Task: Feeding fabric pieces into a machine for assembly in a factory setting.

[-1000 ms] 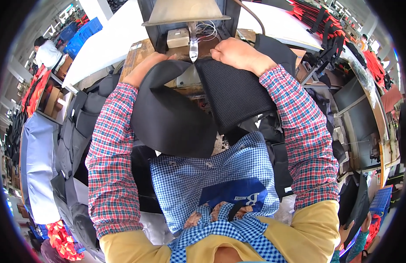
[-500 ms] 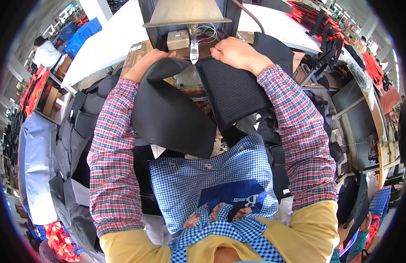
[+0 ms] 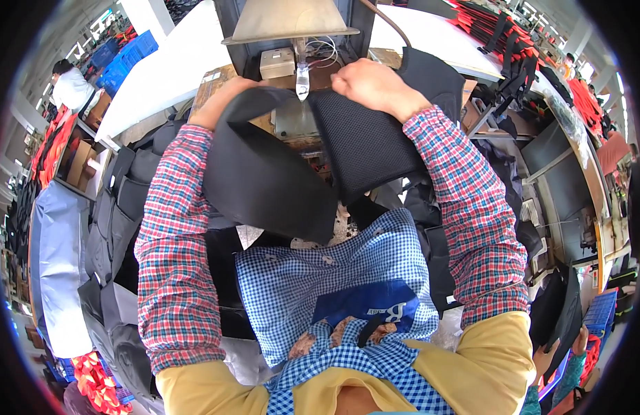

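Note:
My left hand [image 3: 226, 99] is closed on the upper edge of a smooth black fabric sheet [image 3: 264, 176], which curls over and hangs down to the left of centre. My right hand [image 3: 375, 84] is a fist gripping the top edge of a black mesh panel [image 3: 368, 142]. Between the two pieces hangs a clear, narrow fitting [image 3: 302, 83] under a beige, flared hood [image 3: 292, 19]. Below it lies a worn metal plate [image 3: 297, 119], partly covered by the sheet. Some fingertips of both hands are hidden.
A beige box with wires [image 3: 277, 63] sits behind the fitting. White tabletops [image 3: 168, 69] stretch to both sides. Dark fabric pieces [image 3: 130, 173] are heaped at left; black straps [image 3: 517, 59] hang at right. Another person [image 3: 72, 84] is far left, and another's hand [image 3: 580, 341] shows lower right.
The black sheet's lower edge has risen slightly, and my left hand has shifted a little left. My right hand keeps its grip on the mesh panel. The whole view has shifted slightly.

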`<state>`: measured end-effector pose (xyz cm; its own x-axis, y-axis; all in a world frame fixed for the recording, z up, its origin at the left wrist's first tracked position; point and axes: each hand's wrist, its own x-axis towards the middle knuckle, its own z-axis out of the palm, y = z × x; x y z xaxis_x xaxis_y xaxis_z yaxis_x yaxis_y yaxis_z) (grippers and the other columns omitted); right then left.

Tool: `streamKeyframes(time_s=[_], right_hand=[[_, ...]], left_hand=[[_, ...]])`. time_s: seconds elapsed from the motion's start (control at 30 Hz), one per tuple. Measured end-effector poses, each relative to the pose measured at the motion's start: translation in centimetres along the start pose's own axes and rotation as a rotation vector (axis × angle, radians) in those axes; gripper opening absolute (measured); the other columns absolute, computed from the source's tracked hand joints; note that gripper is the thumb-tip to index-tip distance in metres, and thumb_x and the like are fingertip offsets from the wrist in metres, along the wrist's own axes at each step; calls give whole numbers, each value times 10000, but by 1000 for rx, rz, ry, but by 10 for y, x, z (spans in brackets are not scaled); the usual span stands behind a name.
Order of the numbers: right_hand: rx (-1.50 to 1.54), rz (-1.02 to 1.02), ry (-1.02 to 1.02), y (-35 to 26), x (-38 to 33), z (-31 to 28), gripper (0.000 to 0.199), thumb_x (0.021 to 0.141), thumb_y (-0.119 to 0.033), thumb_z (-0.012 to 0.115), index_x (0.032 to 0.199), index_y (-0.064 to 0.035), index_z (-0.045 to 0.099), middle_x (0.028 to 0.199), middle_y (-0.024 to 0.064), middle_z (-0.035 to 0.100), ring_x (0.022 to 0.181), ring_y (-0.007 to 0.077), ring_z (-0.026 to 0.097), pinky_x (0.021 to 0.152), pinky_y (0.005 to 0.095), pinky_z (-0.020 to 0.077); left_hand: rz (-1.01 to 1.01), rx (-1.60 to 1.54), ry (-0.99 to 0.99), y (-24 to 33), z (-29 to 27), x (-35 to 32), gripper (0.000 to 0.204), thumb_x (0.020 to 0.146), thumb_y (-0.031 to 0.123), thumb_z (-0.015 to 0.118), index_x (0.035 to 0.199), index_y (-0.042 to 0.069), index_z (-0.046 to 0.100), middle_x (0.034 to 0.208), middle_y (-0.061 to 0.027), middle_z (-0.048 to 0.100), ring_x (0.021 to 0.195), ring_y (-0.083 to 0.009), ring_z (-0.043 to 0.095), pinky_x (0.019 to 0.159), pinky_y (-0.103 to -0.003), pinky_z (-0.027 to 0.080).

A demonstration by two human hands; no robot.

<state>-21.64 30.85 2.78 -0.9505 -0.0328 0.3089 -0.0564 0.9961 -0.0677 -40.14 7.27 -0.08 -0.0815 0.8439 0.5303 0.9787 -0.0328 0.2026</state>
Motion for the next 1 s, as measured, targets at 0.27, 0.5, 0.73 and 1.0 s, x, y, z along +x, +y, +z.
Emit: streamKeyframes(time_s=[0.27,0.5,0.73,1.0], right_hand=[[-9,57,71,7,-3,-2,426,944,-339,435,835,-18,692,849,201,676,846,392,650,812,471,517],[-68,27,120,-7,-21,-6,428,939,-335,418,802,-35,691,824,194,674,828,376,654,785,472,522],[-460,278,244,85,-153,-64,349,930,-367,517,942,-65,692,879,192,679,869,370,650,777,472,507],[-315,168,455,37,-232,-11,274,763,-201,738,975,-58,638,1004,132,642,922,317,621,786,421,506]], left_hand=[[-241,-302,217,12,-98,-61,365,1005,309,491,890,-18,605,746,-97,585,719,-204,558,678,-314,412],[-456,-578,382,49,-200,-166,432,1027,349,435,804,3,566,682,-36,515,642,-148,477,603,-295,354],[-764,-795,442,124,-199,-208,490,1043,377,396,743,17,538,636,8,463,586,-107,418,549,-282,313],[-994,-600,423,192,-176,-218,488,1044,376,395,740,18,528,633,12,450,586,-103,406,548,-283,308]])
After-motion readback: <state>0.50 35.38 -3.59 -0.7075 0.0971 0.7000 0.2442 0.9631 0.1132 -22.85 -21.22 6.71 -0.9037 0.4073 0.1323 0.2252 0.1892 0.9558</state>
